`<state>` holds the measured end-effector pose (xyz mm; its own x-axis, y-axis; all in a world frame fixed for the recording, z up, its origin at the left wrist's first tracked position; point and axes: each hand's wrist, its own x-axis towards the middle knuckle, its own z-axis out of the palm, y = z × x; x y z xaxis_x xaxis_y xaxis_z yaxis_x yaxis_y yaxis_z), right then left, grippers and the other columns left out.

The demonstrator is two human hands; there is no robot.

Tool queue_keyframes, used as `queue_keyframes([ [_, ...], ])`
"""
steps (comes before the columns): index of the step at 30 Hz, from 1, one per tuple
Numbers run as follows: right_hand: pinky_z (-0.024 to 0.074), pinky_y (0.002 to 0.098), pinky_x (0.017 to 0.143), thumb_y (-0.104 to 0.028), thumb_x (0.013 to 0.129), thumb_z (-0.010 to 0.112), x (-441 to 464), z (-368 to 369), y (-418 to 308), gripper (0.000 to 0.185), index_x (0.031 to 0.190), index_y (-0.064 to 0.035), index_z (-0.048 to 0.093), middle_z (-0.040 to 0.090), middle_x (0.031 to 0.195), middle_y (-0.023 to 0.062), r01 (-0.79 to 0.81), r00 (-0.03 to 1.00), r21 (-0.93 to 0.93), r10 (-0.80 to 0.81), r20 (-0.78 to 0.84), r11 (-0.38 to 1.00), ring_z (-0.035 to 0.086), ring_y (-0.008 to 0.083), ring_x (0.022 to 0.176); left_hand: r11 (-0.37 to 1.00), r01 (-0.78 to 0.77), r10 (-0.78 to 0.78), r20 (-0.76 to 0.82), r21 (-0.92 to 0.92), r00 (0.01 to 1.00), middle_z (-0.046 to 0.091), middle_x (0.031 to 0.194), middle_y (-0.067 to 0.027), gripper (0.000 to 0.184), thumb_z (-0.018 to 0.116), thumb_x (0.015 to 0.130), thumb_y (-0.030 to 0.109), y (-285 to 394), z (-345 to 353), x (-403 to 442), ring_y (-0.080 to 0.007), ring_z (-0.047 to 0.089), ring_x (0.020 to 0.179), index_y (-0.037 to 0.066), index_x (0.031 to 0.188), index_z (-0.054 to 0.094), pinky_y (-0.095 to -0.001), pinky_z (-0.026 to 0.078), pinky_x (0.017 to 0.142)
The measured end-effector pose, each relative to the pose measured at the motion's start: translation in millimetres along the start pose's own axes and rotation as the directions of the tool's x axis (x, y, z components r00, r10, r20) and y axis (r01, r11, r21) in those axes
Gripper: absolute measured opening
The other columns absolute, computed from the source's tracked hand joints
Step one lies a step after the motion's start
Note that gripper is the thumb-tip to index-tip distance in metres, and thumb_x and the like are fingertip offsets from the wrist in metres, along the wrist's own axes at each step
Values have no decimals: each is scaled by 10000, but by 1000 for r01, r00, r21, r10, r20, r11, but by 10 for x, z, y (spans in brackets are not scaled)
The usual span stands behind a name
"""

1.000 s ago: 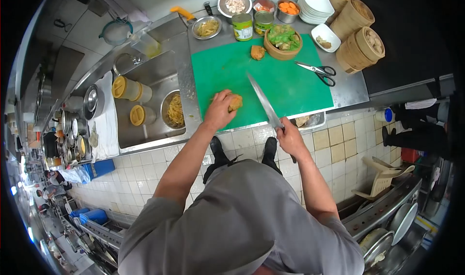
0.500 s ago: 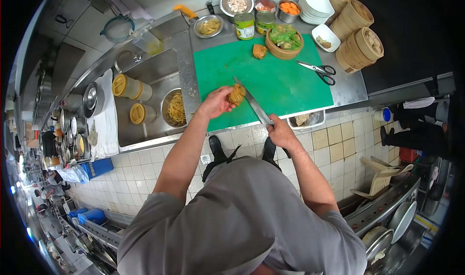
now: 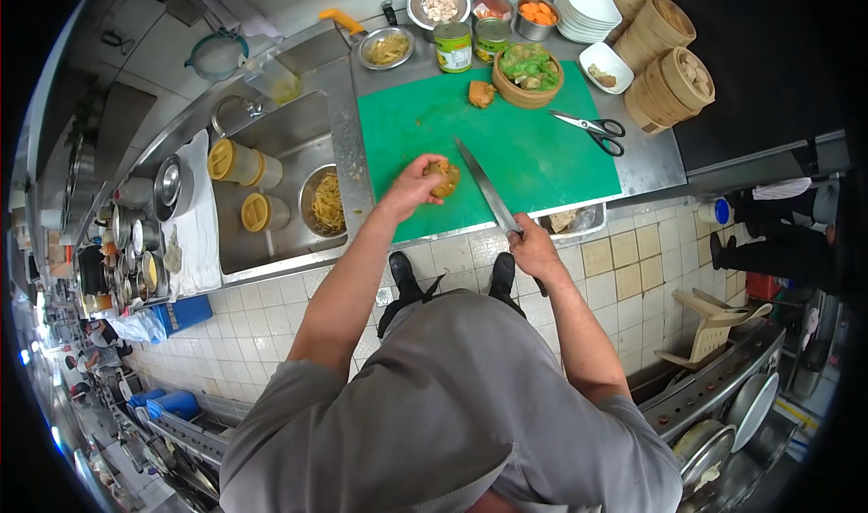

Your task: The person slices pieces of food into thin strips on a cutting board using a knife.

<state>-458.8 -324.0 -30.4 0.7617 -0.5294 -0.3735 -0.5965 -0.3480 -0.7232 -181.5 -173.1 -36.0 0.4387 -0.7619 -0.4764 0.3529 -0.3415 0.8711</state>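
Observation:
My left hand is closed around a brown, knobby lump of food above the green cutting board. Its fingers hide part of the lump. My right hand grips the handle of a long kitchen knife at the board's near edge. The blade points away from me, a little right of the lump and apart from it. Farther back on the board lies another brown lump. Beside it stands a round bamboo steamer with green leaves. Black-handled scissors lie open at the right.
Behind the board stand green-labelled cans, a bowl of sliced carrots and stacked white dishes. Bamboo steamers are piled at the right. Left of the board, a sink holds lidded containers and a bowl of shreds.
The knife has come away from the lump and moved right, with my right hand shifting slightly right and toward me. My left hand has turned the lump, so a cut-looking face shows.

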Motion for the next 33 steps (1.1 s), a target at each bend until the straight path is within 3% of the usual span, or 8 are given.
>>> queue_keyframes([
  [3,562,492,911,-111,1019,643,18,78,89,333,1336,-11,624,745,1105,311,24,1000,-11,-24,-12,1000,741,449,1045,789,-3,69,-83,615,994,724,1147,-98,302,621,1088,283,21,217,92,-229,729,1025,79,1307,661,-346,612,823],
  [10,542,567,962,-128,1009,625,-71,137,181,368,1366,-38,620,733,1121,339,-14,999,23,14,-30,1000,690,525,1111,831,-46,234,-273,555,933,773,1042,-223,442,602,1084,438,-419,34,448,-283,764,944,31,1136,767,-420,609,780],
  [13,547,568,946,-113,1003,631,-161,78,183,353,1348,-38,625,737,1106,332,-13,999,44,15,-32,999,699,518,1090,174,-105,601,-21,979,799,781,1026,-223,356,677,1046,365,-303,-316,323,-334,758,1028,49,1176,776,-468,599,920],
  [15,551,565,935,-102,1001,636,-201,-6,140,333,1326,-34,629,739,1085,327,-52,999,45,53,-10,998,704,517,1072,731,102,238,-393,674,888,742,1234,-209,359,759,976,215,137,-343,65,-364,698,1197,65,1302,734,-478,542,1076],
  [22,560,469,782,-97,1023,651,-167,99,362,289,1301,-14,654,744,920,239,21,998,25,-20,-67,999,740,364,853,181,-348,405,253,920,879,487,1592,-157,518,798,907,118,-48,164,-140,-379,599,1317,139,1410,674,-426,529,1123],
  [25,559,466,776,-107,1023,651,-148,120,305,306,1314,-12,647,738,918,244,55,995,49,-51,-88,997,740,362,853,470,-315,522,27,825,852,600,1418,-191,489,788,950,146,-213,250,60,-317,696,1168,61,1404,627,-425,606,1004],
  [27,561,505,799,-107,1012,646,-143,135,191,357,1361,-35,626,734,942,279,76,997,127,-75,-6,989,737,428,891,1000,2,4,-222,29,975,661,1228,-170,514,759,1022,228,-320,246,167,-239,742,886,35,1449,549,-387,648,793],
  [33,547,624,831,-128,990,626,-137,134,-357,390,1368,-47,572,720,937,319,155,987,-45,-153,53,987,695,531,937,983,-148,102,-343,-111,934,667,1016,-105,586,715,1069,239,-359,250,-49,-181,719,786,20,1535,435,-332,612,669],
])
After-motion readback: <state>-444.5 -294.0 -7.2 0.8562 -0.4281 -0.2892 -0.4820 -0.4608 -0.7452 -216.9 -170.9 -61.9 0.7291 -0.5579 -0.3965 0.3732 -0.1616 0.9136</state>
